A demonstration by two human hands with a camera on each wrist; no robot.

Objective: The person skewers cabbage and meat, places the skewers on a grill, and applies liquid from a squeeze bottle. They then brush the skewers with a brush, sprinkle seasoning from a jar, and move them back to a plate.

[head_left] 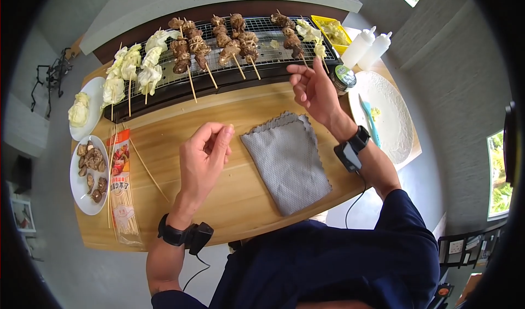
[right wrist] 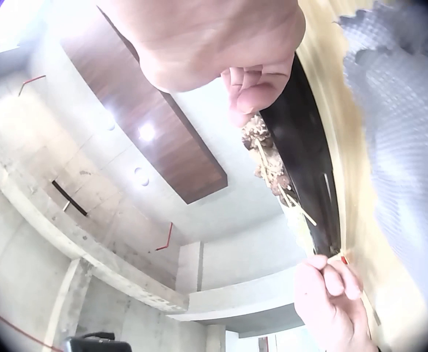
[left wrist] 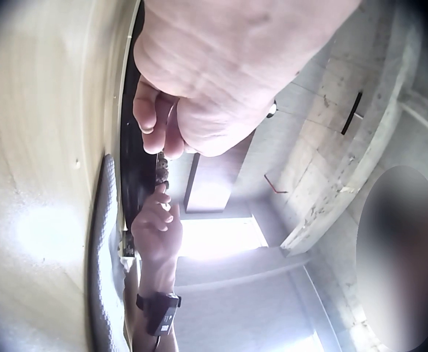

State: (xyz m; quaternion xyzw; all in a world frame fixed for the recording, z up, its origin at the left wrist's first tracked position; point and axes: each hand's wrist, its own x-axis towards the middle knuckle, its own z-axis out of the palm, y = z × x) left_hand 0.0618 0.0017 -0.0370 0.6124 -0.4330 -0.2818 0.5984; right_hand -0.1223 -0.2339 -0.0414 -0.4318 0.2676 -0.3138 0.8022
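Note:
My right hand [head_left: 318, 94] is raised at the right front edge of the black grill [head_left: 262, 74], fingers loosely bent and thumb up. Its fingertips overlap the stick ends of a browned skewer [head_left: 291, 38] and a cabbage skewer [head_left: 313, 36]; no grip on either stick shows. Over the wooden table, my left hand [head_left: 203, 155] hovers with loosely curled fingers, thumb beside the index finger, nothing visible between them. Several browned skewers [head_left: 221, 38] lie across the grill mesh, with cabbage skewers [head_left: 129, 68] at its left end. A grey cloth [head_left: 290, 161] lies between my forearms.
At left are a plate of cabbage [head_left: 95, 98], a plate of brown pieces [head_left: 82, 197], and a packet of bamboo sticks [head_left: 123, 199]. A jar [head_left: 343, 78], two squeeze bottles [head_left: 359, 48], a yellow tray [head_left: 317, 20] and a white plate [head_left: 396, 112] with a blue brush [head_left: 372, 128] stand right.

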